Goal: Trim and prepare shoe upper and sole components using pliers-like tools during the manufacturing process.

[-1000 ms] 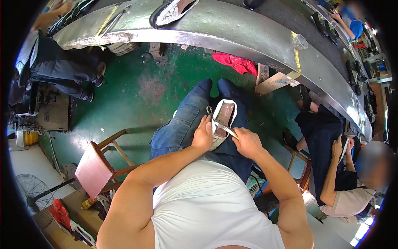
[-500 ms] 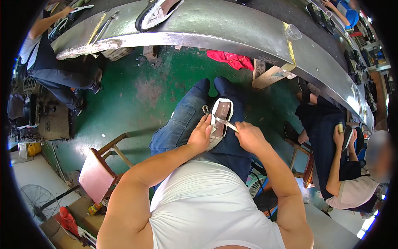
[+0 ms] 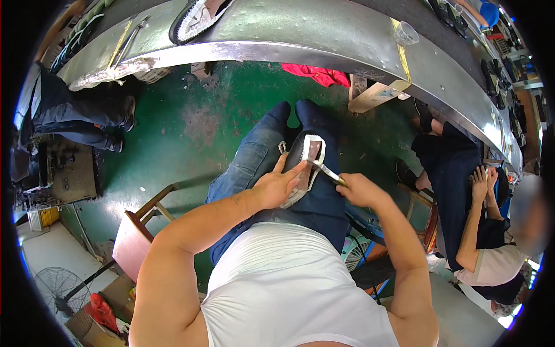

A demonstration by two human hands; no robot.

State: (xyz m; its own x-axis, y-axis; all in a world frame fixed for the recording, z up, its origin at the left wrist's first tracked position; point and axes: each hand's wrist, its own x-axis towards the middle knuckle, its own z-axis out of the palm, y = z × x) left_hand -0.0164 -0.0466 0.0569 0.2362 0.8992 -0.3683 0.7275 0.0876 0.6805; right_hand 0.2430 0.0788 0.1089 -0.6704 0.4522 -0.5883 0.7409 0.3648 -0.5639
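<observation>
Two hands are seen at work over the lap, at the picture's centre. A shoe (image 3: 304,165), sole side up, is rested on the thigh and is pinned by the left hand (image 3: 276,186), whose fingers are spread along its edge. A thin metal tool (image 3: 325,170) is clenched in the right hand (image 3: 359,189), its tip laid against the shoe's rim. A green floor (image 3: 191,124) is spread beneath the legs. A wooden stool (image 3: 134,240) is stood at eight o'clock, a fan (image 3: 58,287) beyond it. A seated person (image 3: 483,231) is placed at three o'clock. Farthest, from eleven to two o'clock, a long metal bench (image 3: 300,32) is curved, bearing a clear cup (image 3: 405,34) whose contents cannot be told, and another shoe (image 3: 196,16).
</observation>
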